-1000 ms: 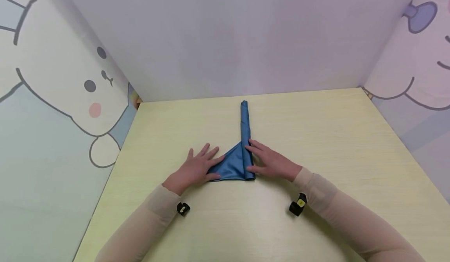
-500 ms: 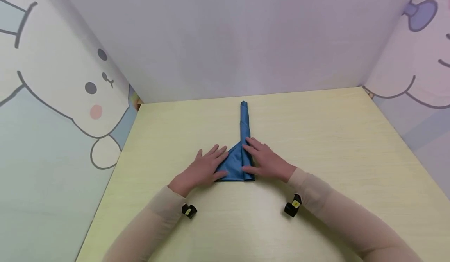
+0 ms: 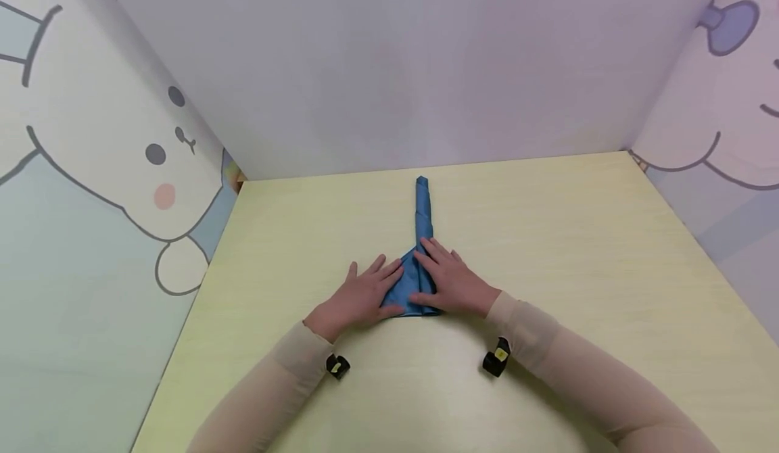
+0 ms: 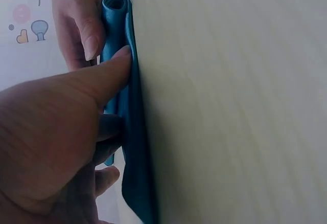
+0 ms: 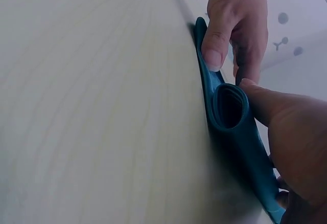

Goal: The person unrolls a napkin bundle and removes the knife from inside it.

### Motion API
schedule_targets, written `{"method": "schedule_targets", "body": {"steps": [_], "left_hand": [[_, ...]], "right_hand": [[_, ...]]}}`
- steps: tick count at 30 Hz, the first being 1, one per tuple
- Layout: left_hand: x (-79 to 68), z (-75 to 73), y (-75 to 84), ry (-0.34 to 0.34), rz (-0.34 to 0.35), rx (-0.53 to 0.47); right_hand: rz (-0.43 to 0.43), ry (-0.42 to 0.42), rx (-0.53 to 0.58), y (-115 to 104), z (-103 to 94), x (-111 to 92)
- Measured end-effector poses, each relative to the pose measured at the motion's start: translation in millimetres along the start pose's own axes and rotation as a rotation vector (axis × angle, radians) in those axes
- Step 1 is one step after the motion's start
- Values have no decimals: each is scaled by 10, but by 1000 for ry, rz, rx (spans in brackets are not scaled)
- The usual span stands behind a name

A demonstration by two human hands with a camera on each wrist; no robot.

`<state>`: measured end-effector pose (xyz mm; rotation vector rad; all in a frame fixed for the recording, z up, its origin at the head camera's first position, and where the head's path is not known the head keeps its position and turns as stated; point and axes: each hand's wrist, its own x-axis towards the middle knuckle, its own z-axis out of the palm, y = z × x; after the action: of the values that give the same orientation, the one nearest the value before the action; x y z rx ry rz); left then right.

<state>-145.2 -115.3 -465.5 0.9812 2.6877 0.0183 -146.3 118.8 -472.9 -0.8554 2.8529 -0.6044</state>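
On the counter (image 3: pixel 517 216): part-rolled satiny blue cloth (image 3: pixel 422 233), long axis fore-and-aft. Across its roll (image 3: pixel 422 213), fingers apart: right hand (image 3: pixel 455 284), the nearer. At the flat flap (image 3: pixel 406 291), left of the roll, likewise spread: left hand (image 3: pixel 360 297).

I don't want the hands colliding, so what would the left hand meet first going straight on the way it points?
Likely the rolled part of the blue cloth; the right hand rests on it almost in line, so depth makes the exact first touch uncertain.
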Motion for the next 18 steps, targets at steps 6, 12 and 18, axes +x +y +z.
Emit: {"method": "schedule_targets", "body": {"steps": [6,12,18], "left_hand": [[-6,2,0,-4,-19,24],[-25,9,-6,10,-15,27],[-35,11,-6,17,-13,30]], "right_hand": [[-6,2,-2,16,-22,-25],[7,-2,-26,27,-34,-49],[12,-5,-31,36,-52,-56]]}}
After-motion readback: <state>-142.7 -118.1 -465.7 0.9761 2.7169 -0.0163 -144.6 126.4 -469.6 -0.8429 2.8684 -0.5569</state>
